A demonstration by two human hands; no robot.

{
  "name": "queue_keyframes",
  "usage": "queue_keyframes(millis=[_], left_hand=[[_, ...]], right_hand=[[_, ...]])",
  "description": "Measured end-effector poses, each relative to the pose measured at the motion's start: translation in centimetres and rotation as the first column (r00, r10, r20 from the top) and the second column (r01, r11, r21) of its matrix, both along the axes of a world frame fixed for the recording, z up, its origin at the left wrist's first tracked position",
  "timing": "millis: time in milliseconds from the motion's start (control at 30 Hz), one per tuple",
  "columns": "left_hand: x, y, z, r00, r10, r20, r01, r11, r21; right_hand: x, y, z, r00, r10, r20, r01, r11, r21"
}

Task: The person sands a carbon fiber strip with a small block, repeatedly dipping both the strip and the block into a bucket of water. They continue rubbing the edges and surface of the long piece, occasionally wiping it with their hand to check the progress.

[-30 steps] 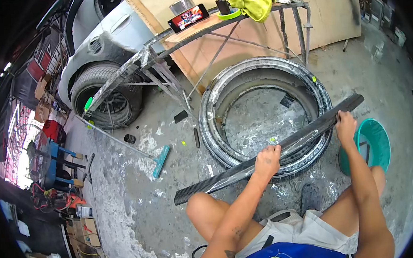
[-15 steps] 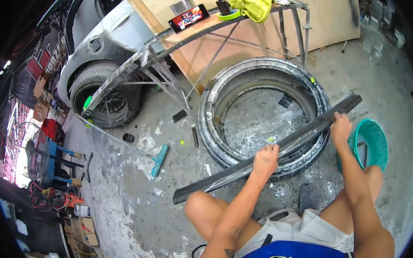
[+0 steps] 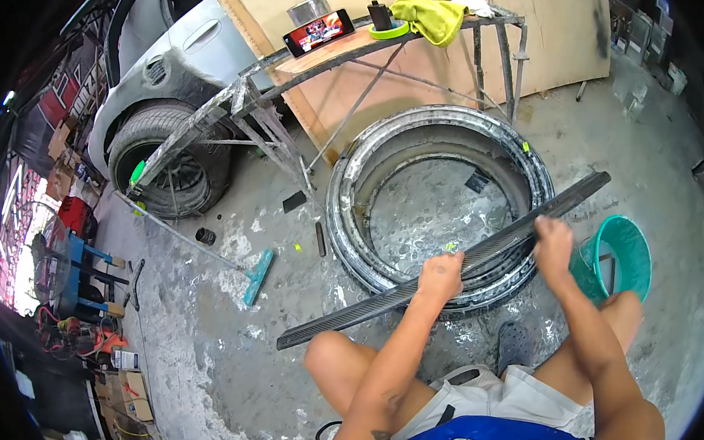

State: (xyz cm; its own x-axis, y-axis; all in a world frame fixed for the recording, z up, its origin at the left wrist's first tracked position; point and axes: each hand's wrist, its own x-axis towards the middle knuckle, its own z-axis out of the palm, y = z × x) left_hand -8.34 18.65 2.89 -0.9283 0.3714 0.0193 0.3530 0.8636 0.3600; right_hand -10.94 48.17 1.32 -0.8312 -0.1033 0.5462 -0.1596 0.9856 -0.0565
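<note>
A long dark panel with a carbon-fibre weave [image 3: 355,312] lies slanted across my lap side, its middle resting over the near rim of a stack of tires [image 3: 344,220]. Around the panel's near edge, close to its middle, my left hand [image 3: 440,277] is closed. My right hand [image 3: 553,244] is a curled fist against the panel's near edge, further right; whatever its fingers hold, if anything, is hidden. Just right of that hand stands a teal bucket [image 3: 635,255] with a thin stick-like thing inside.
A metal trestle [image 3: 248,105] at the back carries a phone [image 3: 318,32], green tape [image 3: 390,30] and a yellow cloth [image 3: 430,17]. A teal floor brush [image 3: 259,278] lies left on the concrete. A car wheel [image 3: 173,170] and cluttered shelves line the left.
My right hand has slid left and toward me along the panel. The panel's right end sits slightly lower, and the whole view has shifted a little. My left hand keeps its hold.
</note>
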Motion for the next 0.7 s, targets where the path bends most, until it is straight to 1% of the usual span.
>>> queue_keyframes(millis=[67,133,167,200,267,300,367,400,433,467,533,567,600,633,667,700], left_hand=[[0.1,-0.1,0.5,1.0,-0.01,0.016,0.01,1.0,-0.004],[0.2,-0.1,0.2,1.0,-0.001,0.015,0.001,1.0,-0.001],[0.1,0.0,0.2,1.0,0.004,0.004,-0.004,1.0,0.003],[0.3,0.1,0.2,1.0,0.003,0.005,-0.003,1.0,0.004],[0.4,0.0,0.6,1.0,0.017,0.016,-0.017,1.0,-0.001],[0.4,-0.1,0.6,1.0,0.02,0.011,-0.02,1.0,0.003],[-0.1,-0.3,0.5,0.999,0.013,0.032,-0.015,0.999,0.038],[-0.4,-0.3,0.7,1.0,0.017,0.027,-0.018,0.999,0.048],[-0.5,-0.4,1.1,0.997,0.012,0.07,-0.015,0.999,0.04],[-0.6,-0.3,1.2,0.993,0.007,0.117,-0.01,1.0,0.028],[-1.0,-0.3,1.4,0.992,0.018,0.127,-0.022,0.999,0.025],[-1.0,-0.5,1.5,0.991,0.029,0.131,-0.032,0.999,0.018],[-1.2,-0.8,1.8,0.99,0.027,0.136,-0.029,1.0,0.011],[-1.4,-0.8,2.2,0.986,0.019,0.164,-0.021,1.0,0.01],[-1.7,-0.9,2.5,0.982,0.012,0.189,-0.014,1.0,0.011],[-1.8,-0.9,2.7,0.978,0.024,0.209,-0.027,1.0,0.014]], right_hand=[[1.4,-0.5,1.0,0.979,0.194,0.065,-0.191,0.98,-0.055],[-0.6,1.9,2.0,0.988,0.144,0.053,-0.148,0.986,0.074],[-2.7,4.2,1.2,0.998,0.033,0.049,-0.037,0.996,0.08],[-4.0,5.0,3.2,0.967,-0.182,0.179,0.168,0.982,0.089],[-6.2,6.4,3.2,0.899,-0.381,0.217,0.394,0.919,-0.02],[-5.8,5.3,2.8,0.901,-0.379,0.21,0.391,0.92,-0.018],[-3.1,1.6,1.0,0.958,-0.28,0.065,0.281,0.959,-0.016],[-0.9,-0.6,0.1,0.993,-0.078,-0.092,0.076,0.997,-0.033],[1.4,-2.6,0.2,0.997,0.058,-0.052,-0.061,0.996,-0.066],[2.7,-3.9,0.4,0.981,0.187,-0.049,-0.193,0.967,-0.168],[1.2,-1.6,1.4,0.971,0.231,-0.062,-0.234,0.97,-0.058],[-0.5,-0.1,1.2,0.982,0.159,-0.105,-0.164,0.986,-0.039],[-2.2,1.4,1.9,0.998,0.019,-0.053,-0.024,0.995,-0.094],[-3.5,2.5,2.7,0.992,-0.129,0.003,0.128,0.98,-0.153],[-4.4,2.7,2.9,0.991,-0.132,0.003,0.131,0.98,-0.152],[-5.2,2.8,3.1,0.974,-0.227,0.001,0.223,0.956,-0.191]])
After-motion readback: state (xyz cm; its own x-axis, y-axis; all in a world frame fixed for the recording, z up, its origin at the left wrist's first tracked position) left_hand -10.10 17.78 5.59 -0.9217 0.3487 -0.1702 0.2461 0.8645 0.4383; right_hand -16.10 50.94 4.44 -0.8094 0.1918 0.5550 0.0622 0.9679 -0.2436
